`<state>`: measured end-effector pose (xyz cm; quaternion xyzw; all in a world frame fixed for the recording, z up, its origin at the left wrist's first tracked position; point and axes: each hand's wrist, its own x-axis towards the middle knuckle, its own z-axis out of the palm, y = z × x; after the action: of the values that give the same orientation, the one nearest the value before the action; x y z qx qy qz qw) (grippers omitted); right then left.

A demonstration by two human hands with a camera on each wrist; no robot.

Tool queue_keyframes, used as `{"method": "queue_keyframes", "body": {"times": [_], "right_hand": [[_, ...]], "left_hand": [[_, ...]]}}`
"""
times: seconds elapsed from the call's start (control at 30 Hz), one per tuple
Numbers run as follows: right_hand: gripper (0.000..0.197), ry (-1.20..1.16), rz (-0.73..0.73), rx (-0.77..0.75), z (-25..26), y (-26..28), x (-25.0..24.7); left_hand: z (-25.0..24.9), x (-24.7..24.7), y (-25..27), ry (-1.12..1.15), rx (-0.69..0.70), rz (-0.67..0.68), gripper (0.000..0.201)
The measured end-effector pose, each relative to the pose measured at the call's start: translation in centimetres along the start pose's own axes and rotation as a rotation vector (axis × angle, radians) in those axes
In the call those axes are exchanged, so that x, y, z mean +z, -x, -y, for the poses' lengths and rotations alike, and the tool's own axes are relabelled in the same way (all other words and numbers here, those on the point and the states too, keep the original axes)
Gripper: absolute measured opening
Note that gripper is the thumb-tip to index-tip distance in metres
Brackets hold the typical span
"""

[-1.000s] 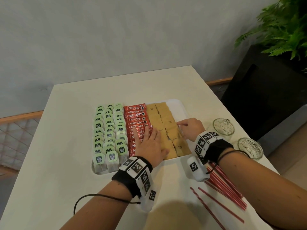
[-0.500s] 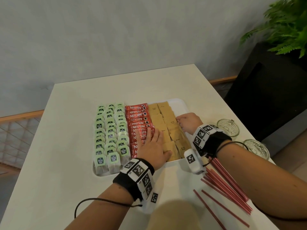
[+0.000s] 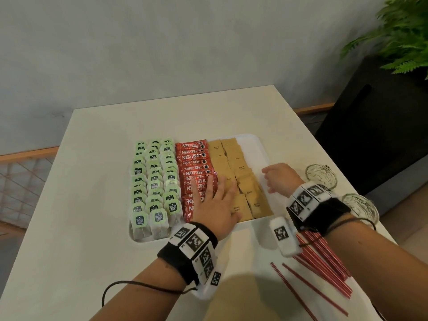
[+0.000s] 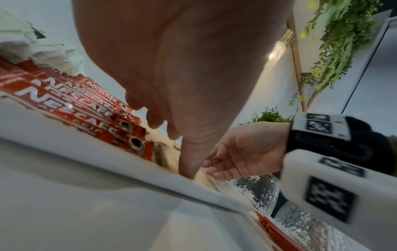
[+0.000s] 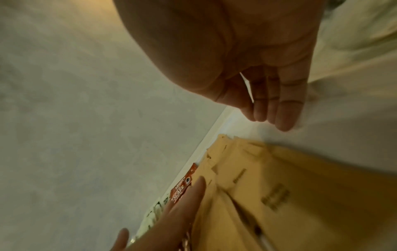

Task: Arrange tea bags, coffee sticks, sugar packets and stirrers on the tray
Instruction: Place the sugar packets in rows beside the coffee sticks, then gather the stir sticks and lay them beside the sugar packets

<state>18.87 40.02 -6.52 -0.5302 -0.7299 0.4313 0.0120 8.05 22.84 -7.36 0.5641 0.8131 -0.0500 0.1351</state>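
The white tray [image 3: 260, 144] on the table [image 3: 92, 193] holds green tea bags [image 3: 154, 181], red coffee sticks [image 3: 193, 163] and brown sugar packets [image 3: 243, 181] in columns. The left hand [image 3: 216, 205] lies flat, fingers straight, across sticks and packets. The right hand [image 3: 281, 179] hovers loose and empty beside the packets (stirrers [image 3: 324, 262] lie off-tray, near two glass cups [image 3: 320, 176]).

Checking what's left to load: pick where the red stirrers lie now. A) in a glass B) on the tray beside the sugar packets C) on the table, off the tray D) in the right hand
C: the stirrers lie on the table near the right forearm, outside the tray.
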Motion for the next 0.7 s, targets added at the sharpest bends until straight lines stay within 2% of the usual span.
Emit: {"method": "queue_keyframes", "body": {"times": [0.13, 0.27, 0.33, 0.43, 0.5, 0.57, 0.63, 0.7], "right_hand": [[0.036, -0.228, 0.099, 0.050, -0.8, 3.9, 0.1], [0.036, -0.232, -0.058, -0.056, -0.6, 6.2, -2.0], [0.032, -0.218, -0.117, -0.082, -1.7, 8.0, -3.4], [0.028, -0.036, -0.176, -0.126, -4.5, 11.5, -4.8], [0.030, 0.191, -0.217, -0.150, -6.5, 13.2, -5.2], [0.032, 0.306, -0.234, -0.172, -8.2, 14.2, -5.2], [0.037, 0.426, -0.197, -0.191, -9.2, 14.8, -4.9], [0.047, 0.543, -0.111, -0.184, -10.1, 15.1, -4.1]], "left_hand": [[-0.1, 0.1, 0.1, -0.060, 0.015, 0.012, 0.074], [-0.8, -0.8, 0.9, -0.082, 0.034, -0.046, 0.077], [-1.6, -1.7, 2.0, -0.022, 0.112, -0.139, 0.071], [-3.3, -2.1, 4.0, 0.180, 0.338, -0.225, 0.041], [-4.8, -1.3, 5.1, 0.268, 0.523, -0.157, 0.031], [-6.5, -0.2, 5.8, 0.296, 0.653, -0.020, 0.035], [-8.2, 0.8, 6.0, 0.230, 0.692, 0.081, 0.040], [-9.1, 1.3, 6.1, 0.168, 0.687, 0.096, 0.037]]}}
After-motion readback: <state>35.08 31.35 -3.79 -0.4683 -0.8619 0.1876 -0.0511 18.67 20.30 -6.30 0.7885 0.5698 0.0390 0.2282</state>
